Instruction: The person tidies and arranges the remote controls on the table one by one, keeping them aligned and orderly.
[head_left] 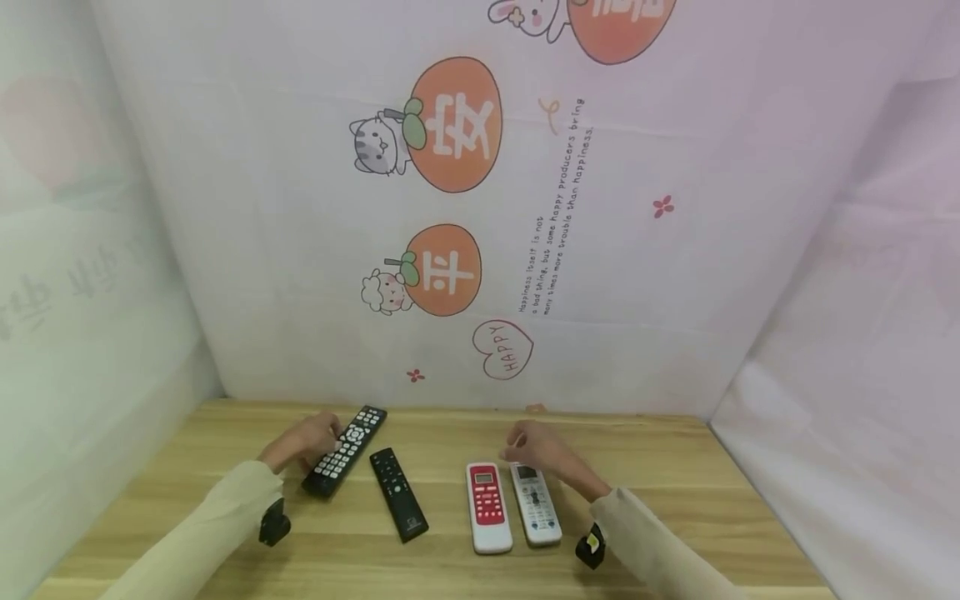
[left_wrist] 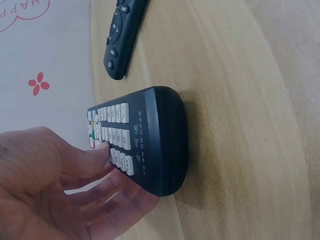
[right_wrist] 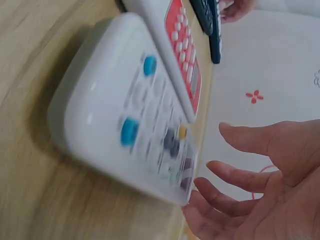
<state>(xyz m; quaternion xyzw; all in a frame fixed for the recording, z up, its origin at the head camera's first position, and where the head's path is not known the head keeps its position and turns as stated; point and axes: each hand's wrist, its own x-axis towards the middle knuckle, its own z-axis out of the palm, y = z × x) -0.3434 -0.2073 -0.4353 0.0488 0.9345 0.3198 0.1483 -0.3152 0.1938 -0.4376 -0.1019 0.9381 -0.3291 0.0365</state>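
Head view, red-and-white remote [head_left: 489, 508]: nearest, at 6 o'clock on the wooden table [head_left: 446, 475].
White remote [head_left: 536, 505]: just beside it, toward 5 o'clock.
Slim black remote [head_left: 399, 495]: near 7 o'clock, far end pointing to 11.
Large black remote [head_left: 350, 452]: between 7 and 8 o'clock, far end pointing to 1.
Left hand [head_left: 318, 435]: pinching the large black remote, thumb on its buttons.
Right hand [head_left: 546, 448]: 5 o'clock, fingers apart at the white remote's far end; contact cannot be told.
Printed cloth [head_left: 615, 292]: behind, rising to 12.
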